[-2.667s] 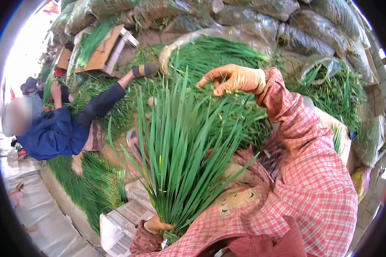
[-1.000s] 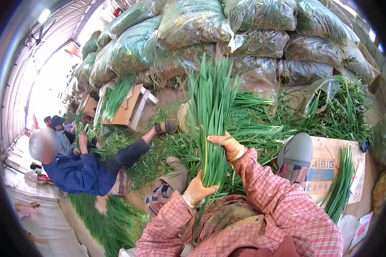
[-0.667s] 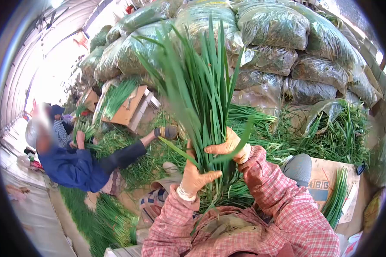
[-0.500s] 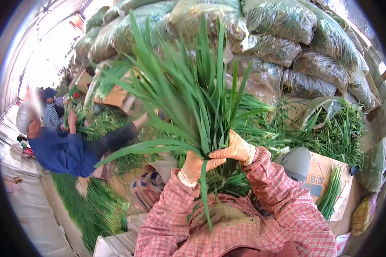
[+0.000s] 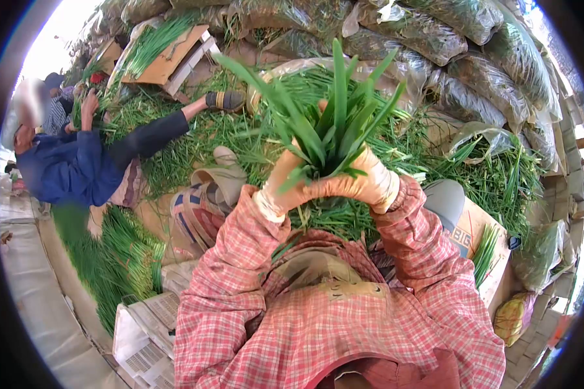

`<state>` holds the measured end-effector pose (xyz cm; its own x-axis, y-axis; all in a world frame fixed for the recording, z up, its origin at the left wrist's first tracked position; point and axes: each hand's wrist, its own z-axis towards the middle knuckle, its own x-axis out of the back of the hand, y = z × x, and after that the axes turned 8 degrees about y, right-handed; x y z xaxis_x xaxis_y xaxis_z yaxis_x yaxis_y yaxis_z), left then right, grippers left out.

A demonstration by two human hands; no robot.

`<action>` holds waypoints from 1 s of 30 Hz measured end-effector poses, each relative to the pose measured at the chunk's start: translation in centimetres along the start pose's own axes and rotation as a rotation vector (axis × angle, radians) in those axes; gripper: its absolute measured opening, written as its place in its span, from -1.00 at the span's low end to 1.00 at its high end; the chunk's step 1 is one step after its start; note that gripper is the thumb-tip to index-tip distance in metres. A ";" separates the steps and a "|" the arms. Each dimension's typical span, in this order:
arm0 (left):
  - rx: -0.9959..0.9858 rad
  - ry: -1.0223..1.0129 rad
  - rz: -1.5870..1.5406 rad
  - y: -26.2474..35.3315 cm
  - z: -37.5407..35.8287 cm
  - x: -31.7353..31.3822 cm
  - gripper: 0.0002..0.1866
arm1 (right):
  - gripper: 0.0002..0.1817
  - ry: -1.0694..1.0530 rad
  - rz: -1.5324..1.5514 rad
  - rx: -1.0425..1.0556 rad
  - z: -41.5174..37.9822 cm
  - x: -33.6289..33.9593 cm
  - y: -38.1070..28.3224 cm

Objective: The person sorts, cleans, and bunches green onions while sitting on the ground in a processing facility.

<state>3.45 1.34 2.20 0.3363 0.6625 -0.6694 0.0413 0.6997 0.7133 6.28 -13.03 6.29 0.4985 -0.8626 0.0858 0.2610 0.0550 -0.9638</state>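
Observation:
A bunch of garlic chives (image 5: 336, 123), with long flat green leaves, stands upright between my hands in front of my chest, its leaf tips pointing away from me. My left hand (image 5: 284, 186) is wrapped round its left side and my right hand (image 5: 368, 180) round its right, the thumbs meeting at the near side. Both hands wear thin pale gloves. The lower ends of the bunch are hidden below the hands. Loose trimmed leaves (image 5: 334, 220) lie beneath and beyond them.
Stuffed clear plastic bags (image 5: 415, 42) are stacked at the back. Neat chives (image 5: 120, 259) lie at left; another bunch (image 5: 485, 255) rests on cardboard (image 5: 499, 272) at right. A person in blue (image 5: 68, 165) sits at left, one leg stretched out. A tilted cardboard sheet (image 5: 165, 57) stands behind.
The bunch has tipped away from me, so its leaves look shorter, and my hands have moved up and wrapped round it from both sides. The view has shifted downward.

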 end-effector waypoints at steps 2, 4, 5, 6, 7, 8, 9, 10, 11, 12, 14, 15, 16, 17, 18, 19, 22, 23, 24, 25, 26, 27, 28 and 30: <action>0.114 0.033 -0.248 0.2 -0.3 -0.7 -0.33 | -0.09 0.033 -0.133 0.036 -0.2 -0.5 -0.3; 0.179 0.060 -0.359 0.1 -0.5 -1.2 -0.35 | -0.17 0.117 -0.151 0.013 -0.7 -1.4 0.0; 0.155 0.046 -0.165 -0.1 -0.4 -1.1 -0.35 | -0.31 0.192 -0.080 -0.001 -0.7 -2.2 -0.4; 0.130 0.032 0.029 -0.1 -0.3 -1.1 -0.36 | -0.44 0.268 -0.006 -0.010 -0.7 -3.0 -0.9; 0.058 0.013 0.389 0.3 -0.4 -1.2 -0.32 | -0.56 0.344 0.068 -0.014 -0.7 -3.8 -1.3; -0.015 0.004 0.749 0.9 -0.5 -1.6 -0.28 | -0.61 0.348 0.086 0.016 -0.6 -3.7 -1.5; 0.028 -0.043 0.620 1.9 -0.5 -1.6 -0.21 | -0.66 0.352 0.104 0.051 -0.1 -3.2 -1.6; -0.086 0.075 1.004 2.9 -1.1 -0.5 -0.05 | -0.69 0.349 0.122 0.052 0.3 -2.3 -2.4; -0.016 0.065 0.837 4.8 -1.3 0.4 -0.04 | -0.72 0.349 0.142 0.052 0.7 -1.3 -3.7; -0.003 0.251 0.674 7.0 -2.3 0.4 -0.10 | -0.74 0.349 0.084 0.030 0.8 -0.4 -6.1; -0.267 0.457 0.561 9.5 -4.3 3.2 -0.31 | -0.76 0.295 0.134 0.116 0.9 1.5 -8.4; -0.250 0.513 0.583 10.9 -5.1 3.0 -0.43 | -0.74 0.242 0.244 0.217 0.9 2.3 -8.7; -0.291 0.555 0.528 11.3 -6.2 5.2 -0.44 | -0.76 0.145 0.263 0.178 1.4 2.7 -6.2; -0.340 0.594 0.471 11.4 -6.8 7.1 -0.44 | -0.77 0.050 0.277 0.136 1.9 3.0 -3.8; -0.344 0.629 0.482 11.6 -7.1 6.9 -0.44 | -0.79 -0.044 0.286 0.093 2.4 3.3 -1.4; -0.327 0.659 0.497 11.9 -7.6 6.3 -0.45 | -0.81 0.111 0.129 -0.135 2.2 2.9 0.6; -0.368 0.647 0.536 13.3 -7.9 4.7 -0.46 | -0.82 0.155 0.119 0.002 3.0 1.6 -5.1; -0.364 0.639 0.543 13.0 -8.5 4.0 -0.46 | -0.80 0.129 0.165 0.116 3.0 1.5 -7.0; -0.402 0.629 0.567 12.9 -8.4 3.8 -0.46 | -0.75 0.084 0.348 0.179 3.1 1.5 -8.0; -0.415 0.614 0.566 12.5 -8.1 3.3 -0.45 | -0.80 -0.102 0.611 0.214 3.7 2.6 -6.5; -0.439 0.592 0.562 11.8 -7.6 2.5 -0.43 | -0.84 0.008 0.161 0.253 4.1 2.9 -2.9; -0.465 0.568 0.555 11.1 -7.0 1.7 -0.42 | -0.87 0.125 -0.291 0.283 4.3 3.4 0.0; -0.449 0.546 0.584 10.4 -6.4 0.7 -0.35 | -0.89 0.202 -0.048 -0.069 4.0 0.2 0.1; -0.491 0.459 0.876 9.3 -5.1 -0.7 -0.20 | -0.87 0.216 0.017 -0.044 4.9 -1.9 0.5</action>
<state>-1.24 8.74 8.24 -0.3187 0.9460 -0.0587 -0.4531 -0.0977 0.8861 9.54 -8.92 6.89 0.3130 -0.9496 0.0176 0.2154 0.0529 -0.9751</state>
